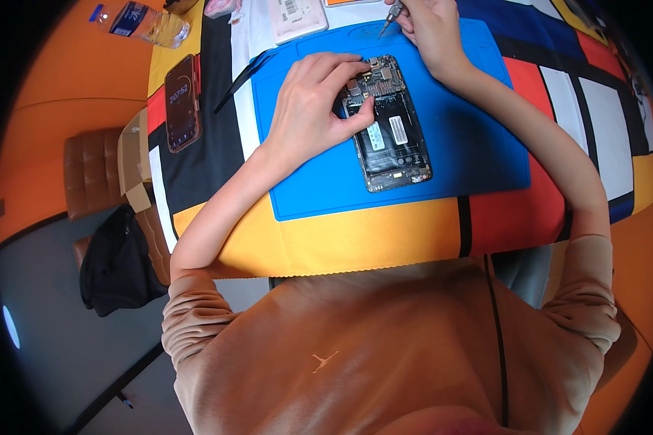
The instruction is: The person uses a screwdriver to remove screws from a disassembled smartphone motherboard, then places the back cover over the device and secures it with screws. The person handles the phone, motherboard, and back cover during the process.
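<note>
An opened smartphone (395, 156) lies on a blue work mat (479, 138), its circuit board and black battery exposed. My left hand (315, 101) is curled over the phone's upper left side, thumb on the board's lower part and fingertips near its top edge, gripping it. In my right hand (437, 40), beyond the phone's upper right corner, is a small metal screwdriver (392, 16). Its tip points down toward the mat, apart from the phone. The fingers' upper part on the screwdriver is cut off by the frame's top edge.
Left of the mat lies a second smartphone (183, 103) with a lit screen. A water bottle (152, 27) rests at the far left. Beyond the mat is a white box (297, 18). A colour-block cloth (355, 243) covers the table. A black bag (120, 261) sits on a brown chair.
</note>
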`<state>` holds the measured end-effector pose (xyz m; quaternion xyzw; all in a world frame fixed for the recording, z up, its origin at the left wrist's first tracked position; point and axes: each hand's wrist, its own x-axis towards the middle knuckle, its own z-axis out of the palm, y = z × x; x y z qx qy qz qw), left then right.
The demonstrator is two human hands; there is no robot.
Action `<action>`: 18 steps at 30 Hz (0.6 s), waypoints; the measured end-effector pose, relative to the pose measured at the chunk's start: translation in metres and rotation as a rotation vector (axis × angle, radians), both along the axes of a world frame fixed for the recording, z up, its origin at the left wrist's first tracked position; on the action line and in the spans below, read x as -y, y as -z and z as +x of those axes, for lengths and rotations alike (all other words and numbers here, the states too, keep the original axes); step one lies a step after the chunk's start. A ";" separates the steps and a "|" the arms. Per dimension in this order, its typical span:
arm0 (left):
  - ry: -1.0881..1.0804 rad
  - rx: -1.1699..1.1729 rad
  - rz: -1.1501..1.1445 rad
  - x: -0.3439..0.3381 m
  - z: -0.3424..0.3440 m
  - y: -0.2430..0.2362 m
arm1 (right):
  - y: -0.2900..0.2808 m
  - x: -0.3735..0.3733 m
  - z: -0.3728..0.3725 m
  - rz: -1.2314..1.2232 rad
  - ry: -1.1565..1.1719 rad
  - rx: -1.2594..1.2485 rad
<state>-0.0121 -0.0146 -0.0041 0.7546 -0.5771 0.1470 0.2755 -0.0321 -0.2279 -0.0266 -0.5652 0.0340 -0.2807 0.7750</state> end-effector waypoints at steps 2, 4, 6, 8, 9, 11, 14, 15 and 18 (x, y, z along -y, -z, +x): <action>0.015 -0.003 -0.003 0.000 0.000 0.001 | 0.001 0.001 0.000 -0.006 0.002 -0.004; 0.030 -0.007 0.009 0.000 0.001 0.002 | 0.002 0.002 0.000 -0.043 0.010 -0.014; 0.043 -0.008 0.035 0.000 0.001 0.003 | 0.001 0.002 0.000 -0.063 0.015 -0.014; 0.043 0.010 0.052 -0.001 0.000 0.003 | 0.001 0.002 0.000 -0.067 0.018 -0.008; 0.037 0.018 0.064 -0.001 0.000 0.003 | 0.001 0.001 0.000 -0.050 0.013 -0.004; 0.039 0.035 0.073 -0.001 0.000 0.003 | 0.001 0.001 0.000 -0.017 -0.003 0.002; 0.048 0.058 0.079 -0.001 0.001 0.004 | 0.001 0.002 0.000 -0.038 0.025 -0.018; 0.055 0.067 0.079 -0.001 0.002 0.004 | 0.001 0.003 0.000 -0.045 0.025 -0.030; 0.064 0.078 0.080 -0.002 0.003 0.005 | 0.000 0.003 -0.001 -0.063 0.019 -0.055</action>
